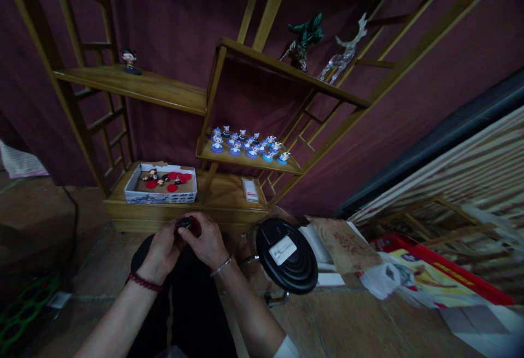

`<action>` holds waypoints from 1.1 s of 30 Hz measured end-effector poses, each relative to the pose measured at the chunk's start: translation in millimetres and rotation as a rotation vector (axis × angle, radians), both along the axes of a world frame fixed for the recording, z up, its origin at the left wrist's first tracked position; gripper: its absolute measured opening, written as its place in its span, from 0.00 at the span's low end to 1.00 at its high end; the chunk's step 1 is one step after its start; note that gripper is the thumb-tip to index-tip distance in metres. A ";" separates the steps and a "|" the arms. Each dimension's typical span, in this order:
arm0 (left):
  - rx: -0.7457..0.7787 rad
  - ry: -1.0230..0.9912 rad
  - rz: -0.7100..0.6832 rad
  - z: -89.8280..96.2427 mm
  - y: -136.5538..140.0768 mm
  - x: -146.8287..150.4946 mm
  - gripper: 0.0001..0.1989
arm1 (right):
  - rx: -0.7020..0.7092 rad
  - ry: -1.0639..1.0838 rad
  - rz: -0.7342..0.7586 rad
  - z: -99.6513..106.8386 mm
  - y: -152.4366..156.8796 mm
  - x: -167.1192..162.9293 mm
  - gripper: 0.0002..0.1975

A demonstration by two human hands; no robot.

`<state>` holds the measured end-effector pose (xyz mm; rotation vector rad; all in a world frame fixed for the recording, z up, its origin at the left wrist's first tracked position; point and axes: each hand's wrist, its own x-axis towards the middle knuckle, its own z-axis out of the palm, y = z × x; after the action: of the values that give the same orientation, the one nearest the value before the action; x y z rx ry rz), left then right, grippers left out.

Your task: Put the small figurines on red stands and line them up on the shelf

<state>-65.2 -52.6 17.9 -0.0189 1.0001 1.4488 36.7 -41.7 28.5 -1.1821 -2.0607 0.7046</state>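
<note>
Fumbling looks like the likeliest trouble: the small dark object [186, 221] is held up on the person's side of the open box [160, 198], near its right front corner and apart from it. Being so little and held at the fingertips, it could pop free if the two hands pressed unevenly, then drop onto the dark trousers [192, 303] or the tiled floor [92, 281] short of the box. Too hard a push of the thumb might also snap a thin part (a guess, as most of its shape is covered). A knuckle knocking the box's front wall would jostle the loose figurines [153, 174] and red discs [172, 188] inside it.

The fingers stand narrow on both sides. The left hand [164, 246], in front of the box, curls around the object's near side; the right hand [208, 238], just past the box's right front corner, lays its thumb against the object with the fingers bent over it. Something red shows beneath those fingers; whether it belongs to the object, I cannot tell, nor how firmly either hand squeezes.
</note>
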 end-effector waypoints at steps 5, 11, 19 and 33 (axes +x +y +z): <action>-0.002 0.025 0.009 -2.2 7.1 -3.8 0.13 | -0.015 0.017 0.013 -6.5 7.2 -5.4 0.13; -0.010 0.043 0.001 -10.5 14.8 1.4 0.13 | -0.012 0.081 -0.015 -10.0 12.4 0.5 0.12; -0.053 0.036 -0.010 -6.3 21.8 12.7 0.11 | -0.034 0.088 -0.093 -17.8 19.9 9.2 0.14; -0.002 0.015 -0.026 4.1 13.2 -27.6 0.13 | 0.118 0.088 -0.105 -5.6 7.1 -33.0 0.12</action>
<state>-92.8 -39.4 22.0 0.0036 1.0108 1.4267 3.7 -34.6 22.9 -1.1630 -1.9252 0.5671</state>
